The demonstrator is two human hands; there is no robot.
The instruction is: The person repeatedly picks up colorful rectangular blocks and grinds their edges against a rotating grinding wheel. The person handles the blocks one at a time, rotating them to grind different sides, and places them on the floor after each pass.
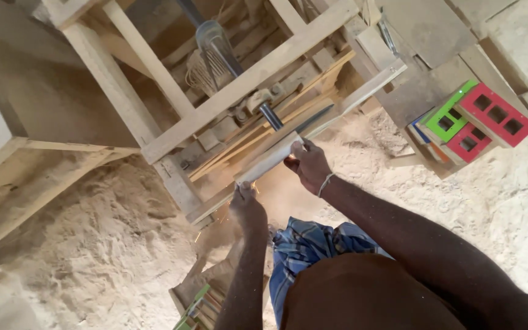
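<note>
Head view: left hand (247, 206) closed round the near end of a pale wooden piece (270, 159); right hand (308, 164) closed round its far end. Piece is tilted, far end higher, lying against a slanted rail of the wooden frame (249, 76). Small sparks or chips near the left hand. Dark metal blade (313, 119) sits just beyond the right hand. Sawdust (93, 244) covers the floor. Red and green blocks (475, 119) stacked to the right, well apart.
</note>
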